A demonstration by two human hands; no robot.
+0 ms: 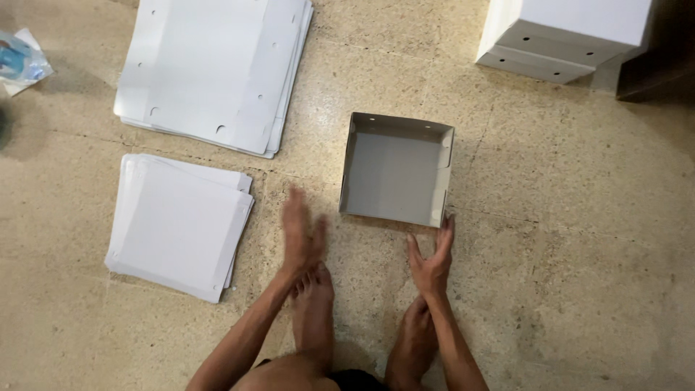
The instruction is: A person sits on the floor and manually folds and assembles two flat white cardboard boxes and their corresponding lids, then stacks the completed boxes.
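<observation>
An open folded cardboard box (395, 171), grey inside, sits on the speckled floor in front of me. My right hand (431, 258) is open, fingers up, its fingertips touching the box's near right corner. My left hand (299, 230) is open and blurred, held over the floor to the left of the box, between it and a stack of flat white sheets (177, 223). Neither hand holds anything. My two bare feet rest on the floor below the hands.
A larger stack of flat white die-cut sheets (213, 69) lies at the top left. Assembled white boxes (561, 32) are piled at the top right beside a dark object. A blue and clear plastic wrapper (20, 61) lies at the far left edge.
</observation>
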